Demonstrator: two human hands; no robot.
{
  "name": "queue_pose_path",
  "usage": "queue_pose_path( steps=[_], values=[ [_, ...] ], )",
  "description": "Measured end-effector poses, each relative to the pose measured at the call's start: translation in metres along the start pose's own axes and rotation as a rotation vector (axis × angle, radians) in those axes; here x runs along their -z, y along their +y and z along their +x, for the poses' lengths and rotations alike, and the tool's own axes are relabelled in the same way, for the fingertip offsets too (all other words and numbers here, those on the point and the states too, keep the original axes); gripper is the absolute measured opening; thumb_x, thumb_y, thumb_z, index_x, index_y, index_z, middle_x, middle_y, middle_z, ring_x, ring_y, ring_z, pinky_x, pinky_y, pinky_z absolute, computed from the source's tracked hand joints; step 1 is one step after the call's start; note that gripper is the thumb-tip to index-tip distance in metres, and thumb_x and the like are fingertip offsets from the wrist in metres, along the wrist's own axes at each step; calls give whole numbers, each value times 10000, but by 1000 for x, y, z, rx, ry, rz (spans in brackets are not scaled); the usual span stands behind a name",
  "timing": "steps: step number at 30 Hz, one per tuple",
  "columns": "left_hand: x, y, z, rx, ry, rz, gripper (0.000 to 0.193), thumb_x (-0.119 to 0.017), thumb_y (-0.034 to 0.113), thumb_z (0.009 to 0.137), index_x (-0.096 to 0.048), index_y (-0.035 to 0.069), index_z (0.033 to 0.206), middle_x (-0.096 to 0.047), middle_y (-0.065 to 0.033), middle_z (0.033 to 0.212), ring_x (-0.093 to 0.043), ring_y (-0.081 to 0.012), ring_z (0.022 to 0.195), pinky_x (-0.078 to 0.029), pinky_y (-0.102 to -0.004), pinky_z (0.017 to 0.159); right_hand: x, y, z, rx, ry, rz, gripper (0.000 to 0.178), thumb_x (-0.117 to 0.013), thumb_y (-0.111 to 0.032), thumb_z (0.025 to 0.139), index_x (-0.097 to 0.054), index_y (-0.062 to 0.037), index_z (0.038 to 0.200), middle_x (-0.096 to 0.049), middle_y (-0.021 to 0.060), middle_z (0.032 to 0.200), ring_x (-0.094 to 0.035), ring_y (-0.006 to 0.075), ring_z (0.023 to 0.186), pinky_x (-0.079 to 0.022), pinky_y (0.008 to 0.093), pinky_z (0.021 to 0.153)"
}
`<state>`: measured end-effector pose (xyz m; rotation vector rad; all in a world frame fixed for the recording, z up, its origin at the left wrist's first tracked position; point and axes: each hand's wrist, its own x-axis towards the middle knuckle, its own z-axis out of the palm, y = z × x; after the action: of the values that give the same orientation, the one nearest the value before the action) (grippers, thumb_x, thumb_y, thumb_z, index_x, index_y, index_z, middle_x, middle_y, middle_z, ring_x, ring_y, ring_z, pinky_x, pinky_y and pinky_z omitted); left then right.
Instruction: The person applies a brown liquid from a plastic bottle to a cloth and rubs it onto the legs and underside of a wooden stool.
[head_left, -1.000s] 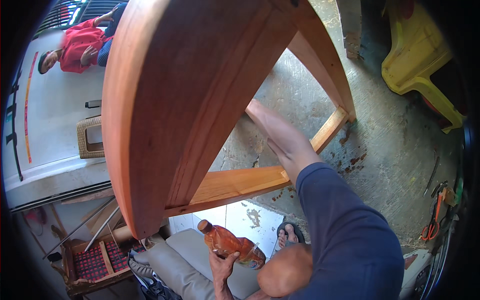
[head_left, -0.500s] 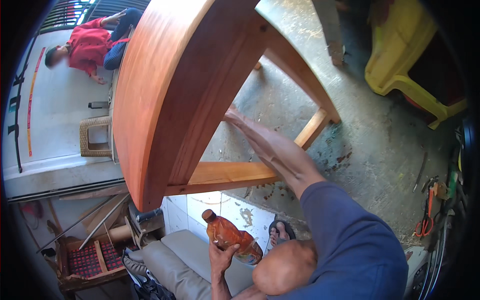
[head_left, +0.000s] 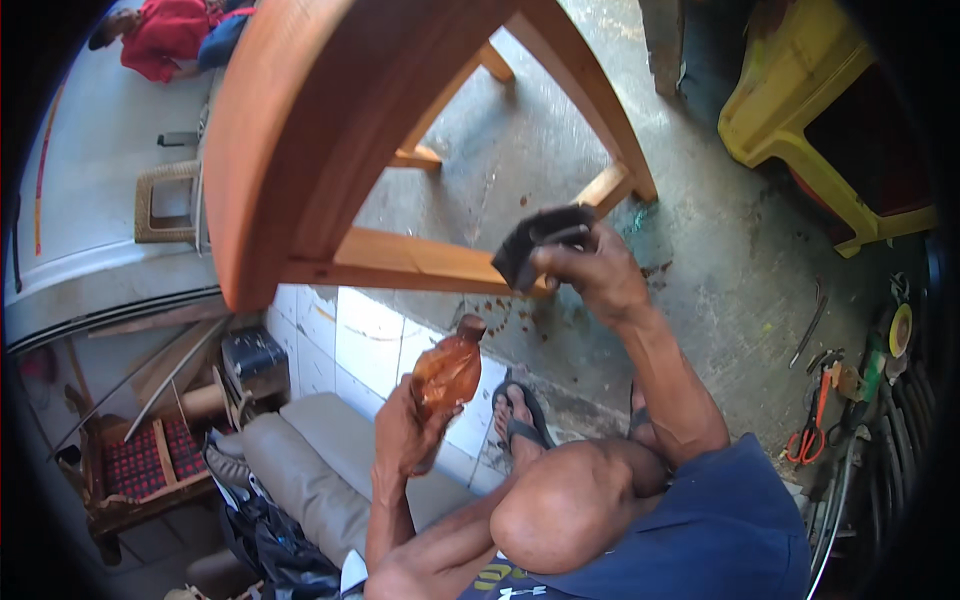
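My left hand (head_left: 402, 430) is closed around a crumpled plastic bottle (head_left: 447, 375) with a brown cap and orange-brown contents, held tilted above white floor tiles. In my right hand (head_left: 610, 275) a dark folded rag (head_left: 535, 245) is pinched between thumb and fingers. The rag is in front of the lower bar of a large orange-brown wooden piece of furniture (head_left: 330, 110); whether it touches the wood I cannot tell. This piece has a broad curved panel and several legs joined by bars.
A yellow plastic chair (head_left: 790, 110) stands at the far right. Orange-handled scissors (head_left: 808, 440), a green grinder (head_left: 875, 360) and cables lie at right. A grey cushion (head_left: 310, 470) and a wooden seat frame (head_left: 140, 470) are at left. Someone in a red shirt (head_left: 165, 40) is at the upper left.
My right hand has drawn back from behind the furniture's bar toward me, bringing the rag into sight. The bottle has turned more upright in my left hand. My view has shifted.
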<state>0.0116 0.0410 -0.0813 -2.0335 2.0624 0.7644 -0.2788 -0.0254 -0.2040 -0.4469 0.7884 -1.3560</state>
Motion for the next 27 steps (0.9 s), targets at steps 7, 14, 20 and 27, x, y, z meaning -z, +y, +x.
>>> queue_pose_path(
  steps=[7, 14, 20, 27],
  values=[
    [8, 31, 0, -88, -35, 265, 558, -875, 259, 737, -595, 13, 1152, -675, -214, 1008, -653, -396, 933, -535, -446, 783, 4, 64, -42, -245, -34, -19, 372, -714, -82, 863, -626, -41, 1223, -685, 56, 976, -645, 113, 792, -549, 267, 639],
    [5, 36, 1, -66, -37, 336, 511, -861, 273, 750, -613, 30, 1125, -677, -182, 981, -648, -390, 921, -533, -457, 765, 11, 64, -40, -273, 37, 496, 388, -689, -126, 899, -604, -74, 1275, -685, 0, 993, -595, 55, 761, -453, 193, 608],
    [3, 29, 1, -132, -28, 400, 444, -832, 301, 777, -615, 57, 1078, -687, -119, 959, -653, -343, 929, -527, -448, 722, -2, 87, -50, -300, -47, 58, 501, -693, -265, 948, -517, -54, 1366, -665, 18, 1047, -616, 72, 876, -501, 214, 714],
    [8, 30, 1, -157, 3, 401, 337, -724, 347, 869, -583, 75, 1010, -666, -209, 905, -620, -434, 857, -491, -538, 698, -9, 112, -63, 131, -112, -508, 747, -792, -139, 863, -394, -40, 1487, -618, 55, 1243, -586, 97, 1005, -501, 244, 800]
  ],
)
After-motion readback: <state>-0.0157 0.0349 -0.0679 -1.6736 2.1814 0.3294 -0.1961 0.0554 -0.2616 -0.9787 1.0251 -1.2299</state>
